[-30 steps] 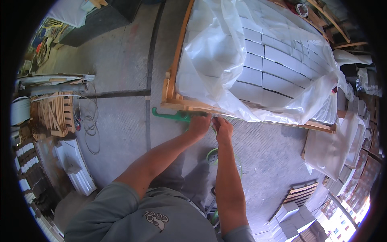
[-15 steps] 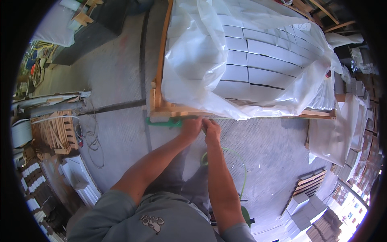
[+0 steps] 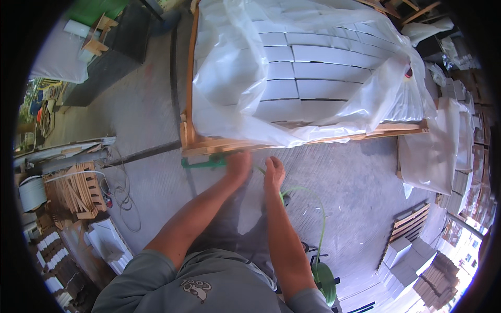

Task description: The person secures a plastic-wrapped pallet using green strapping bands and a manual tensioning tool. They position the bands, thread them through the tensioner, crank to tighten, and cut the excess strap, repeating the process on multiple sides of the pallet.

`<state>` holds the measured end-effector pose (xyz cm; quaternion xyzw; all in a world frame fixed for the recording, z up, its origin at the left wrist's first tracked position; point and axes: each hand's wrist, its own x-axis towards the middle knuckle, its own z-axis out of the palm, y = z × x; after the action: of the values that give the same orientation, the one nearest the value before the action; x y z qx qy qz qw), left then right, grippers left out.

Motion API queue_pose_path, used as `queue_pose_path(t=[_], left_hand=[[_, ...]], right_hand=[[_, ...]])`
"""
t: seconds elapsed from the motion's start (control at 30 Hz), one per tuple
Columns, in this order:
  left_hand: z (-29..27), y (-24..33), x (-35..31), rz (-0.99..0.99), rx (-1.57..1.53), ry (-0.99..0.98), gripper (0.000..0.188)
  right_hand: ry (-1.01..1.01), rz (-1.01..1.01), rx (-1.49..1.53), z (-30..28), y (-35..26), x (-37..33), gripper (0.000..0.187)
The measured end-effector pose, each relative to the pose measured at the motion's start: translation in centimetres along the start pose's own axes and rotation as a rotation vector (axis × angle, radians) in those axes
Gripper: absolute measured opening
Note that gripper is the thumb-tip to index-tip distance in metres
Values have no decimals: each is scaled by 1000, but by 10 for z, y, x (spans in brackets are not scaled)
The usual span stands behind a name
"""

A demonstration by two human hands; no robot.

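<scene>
My left hand is closed at the right end of a green long-handled tool, just below the front edge of a wooden pallet. Its fingertips are partly hidden. Slightly to the right, my right hand pinches a thin green strap. A short piece of that strap sticks out left of the fingers, and the rest curves down to a green reel by my right side. White boxes lie stacked on the pallet, partly under loose clear plastic film.
More film-covered goods stand at the right. A wooden pallet and white boxes lie at the lower right. To the left are wooden slats, a white roll and a loose coil on the floor.
My hands have moved apart, the left one leftward and the right one slightly right. The whole view has shifted, so the stack sits further left and the reel shows more.
</scene>
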<state>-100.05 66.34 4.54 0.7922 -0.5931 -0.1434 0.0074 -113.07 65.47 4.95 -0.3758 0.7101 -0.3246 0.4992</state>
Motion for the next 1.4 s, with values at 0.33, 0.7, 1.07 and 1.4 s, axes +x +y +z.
queue_pose_path(t=[0.33, 0.7, 1.07, 1.4], left_hand=[[-1, 8, 18, 247, 294, -98, 21], [0, 19, 29, 206, 533, -197, 21], [4, 99, -72, 255, 178, -247, 35], [23, 124, -150, 249, -126, -998, 30]], right_hand=[[-5, 327, -42, -204, 94, -97, 35], [320, 656, 131, -364, 229, -237, 29], [441, 747, 276, -456, 264, -299, 25], [1017, 244, 976, -534, 252, -368, 30]])
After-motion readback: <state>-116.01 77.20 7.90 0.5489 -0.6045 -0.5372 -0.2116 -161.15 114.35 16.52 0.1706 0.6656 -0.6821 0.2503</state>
